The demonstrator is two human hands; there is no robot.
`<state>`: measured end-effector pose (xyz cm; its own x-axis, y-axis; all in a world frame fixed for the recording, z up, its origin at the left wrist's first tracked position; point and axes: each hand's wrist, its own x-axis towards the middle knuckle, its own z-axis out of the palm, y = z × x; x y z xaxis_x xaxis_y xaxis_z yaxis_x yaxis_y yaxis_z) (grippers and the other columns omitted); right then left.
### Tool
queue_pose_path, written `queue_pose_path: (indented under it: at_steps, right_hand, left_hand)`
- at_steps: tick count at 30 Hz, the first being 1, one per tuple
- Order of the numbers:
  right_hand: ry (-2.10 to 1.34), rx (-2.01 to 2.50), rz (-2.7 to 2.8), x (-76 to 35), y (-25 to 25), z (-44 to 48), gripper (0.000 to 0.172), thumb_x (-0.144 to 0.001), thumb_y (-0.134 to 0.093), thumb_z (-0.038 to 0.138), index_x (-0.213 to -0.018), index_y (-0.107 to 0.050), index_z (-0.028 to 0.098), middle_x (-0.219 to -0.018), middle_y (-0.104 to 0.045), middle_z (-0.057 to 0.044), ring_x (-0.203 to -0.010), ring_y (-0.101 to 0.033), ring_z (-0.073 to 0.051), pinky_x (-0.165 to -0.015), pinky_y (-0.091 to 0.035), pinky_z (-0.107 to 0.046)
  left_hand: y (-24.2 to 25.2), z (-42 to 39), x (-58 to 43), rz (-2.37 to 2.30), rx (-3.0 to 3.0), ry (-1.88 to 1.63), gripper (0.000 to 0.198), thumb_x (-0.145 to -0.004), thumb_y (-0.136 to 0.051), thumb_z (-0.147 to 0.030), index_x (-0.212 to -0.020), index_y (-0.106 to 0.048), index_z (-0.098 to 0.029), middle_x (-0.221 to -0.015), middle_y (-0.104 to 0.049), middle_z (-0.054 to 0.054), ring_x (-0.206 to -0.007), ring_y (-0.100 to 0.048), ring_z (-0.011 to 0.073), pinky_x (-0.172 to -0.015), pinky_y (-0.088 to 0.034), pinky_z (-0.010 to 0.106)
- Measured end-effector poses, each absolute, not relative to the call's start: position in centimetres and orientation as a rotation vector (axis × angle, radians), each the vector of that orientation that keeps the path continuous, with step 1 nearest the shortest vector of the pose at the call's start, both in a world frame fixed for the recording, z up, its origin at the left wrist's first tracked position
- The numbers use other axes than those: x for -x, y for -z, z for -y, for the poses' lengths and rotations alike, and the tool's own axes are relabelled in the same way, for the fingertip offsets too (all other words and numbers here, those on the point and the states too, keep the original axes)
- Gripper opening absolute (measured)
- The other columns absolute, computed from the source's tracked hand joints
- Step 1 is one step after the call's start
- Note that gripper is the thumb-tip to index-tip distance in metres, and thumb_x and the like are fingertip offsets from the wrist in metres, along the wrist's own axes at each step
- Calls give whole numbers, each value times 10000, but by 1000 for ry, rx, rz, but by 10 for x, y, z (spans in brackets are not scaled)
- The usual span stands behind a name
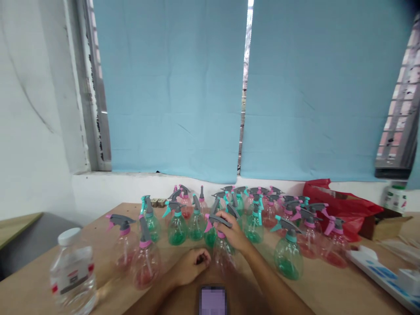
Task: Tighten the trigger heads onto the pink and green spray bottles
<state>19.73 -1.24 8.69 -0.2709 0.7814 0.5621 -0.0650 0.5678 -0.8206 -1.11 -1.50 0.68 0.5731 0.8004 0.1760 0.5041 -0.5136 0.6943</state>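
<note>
At lower centre, the right hand (230, 228) grips the head of a pink-collared bottle (224, 257) above the bench (183, 297), the left hand (194, 265) curled nearly closed, seemingly empty; nearby bottles look capped and part-filled, what remains unclear.

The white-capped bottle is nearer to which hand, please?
Left: the left hand is right of the white-capped bottle; the right hand is farther right, holding a spray bottle.
</note>
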Motion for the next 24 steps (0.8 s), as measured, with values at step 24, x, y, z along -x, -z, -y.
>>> queue_pose_path:
  at_steps: [24]
  right_hand:
    - [268,1883,2047,-296,-158,37,229,-851,-564,279,-1032,-701,246,-1000,-740,-89,-996,-651,-283,-780,-350,-335]
  left_hand:
    - [-10,17,10,-1077,-2212,-643,213,-881,-560,-375,-898,-674,-196,-806,-635,-2,-745,-540,150,-673,-398,230]
